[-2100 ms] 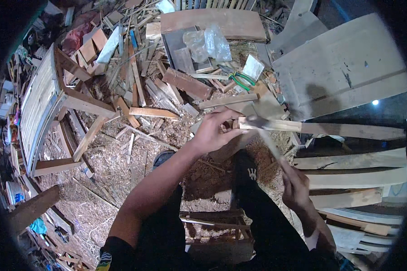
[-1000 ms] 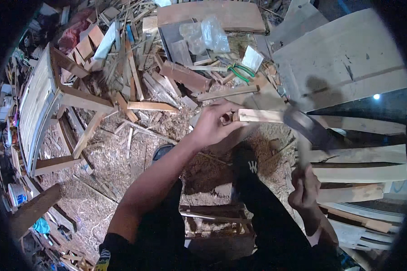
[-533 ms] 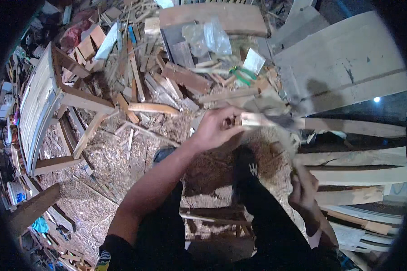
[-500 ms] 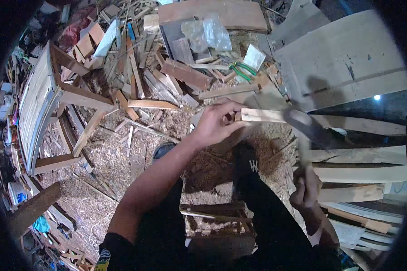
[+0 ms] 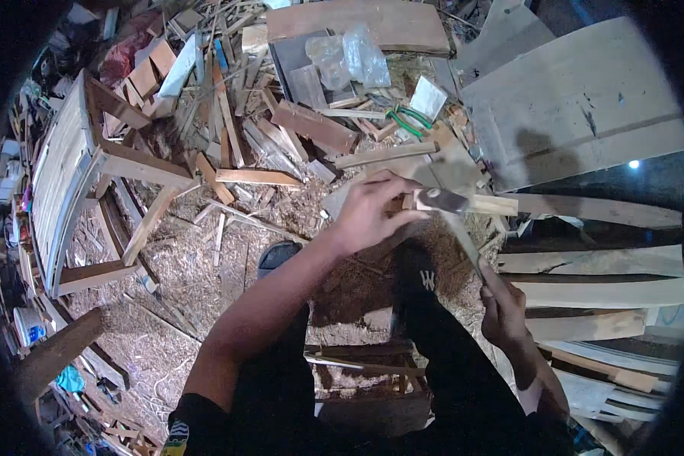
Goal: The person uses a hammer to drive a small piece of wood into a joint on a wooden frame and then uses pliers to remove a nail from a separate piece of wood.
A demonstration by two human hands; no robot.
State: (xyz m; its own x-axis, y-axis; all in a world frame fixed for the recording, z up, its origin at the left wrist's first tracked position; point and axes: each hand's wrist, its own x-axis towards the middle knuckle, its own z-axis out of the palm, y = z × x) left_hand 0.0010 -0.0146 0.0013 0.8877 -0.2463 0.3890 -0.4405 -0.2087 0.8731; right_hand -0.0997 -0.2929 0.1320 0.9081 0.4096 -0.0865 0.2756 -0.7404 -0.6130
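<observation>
My left hand is closed around the near-left end of a pale wooden strip, which reaches out to the right. Whether a small nail sits between those fingers, I cannot tell. In my right hand is a hammer, gripped by its handle. Its dark metal head lies over the strip, close beside my left fingertips, and hides part of the wood.
Left stands a slatted wooden panel with legs. Offcuts, a clear plastic bag and green-handled pliers lie ahead. Curved boards and a large flat panel are at right. Sawdust covers the floor around my feet.
The hammer head has come left along the strip, from its middle to beside my left fingers. My right hand has shifted slightly up and left; the left hand has barely moved.
</observation>
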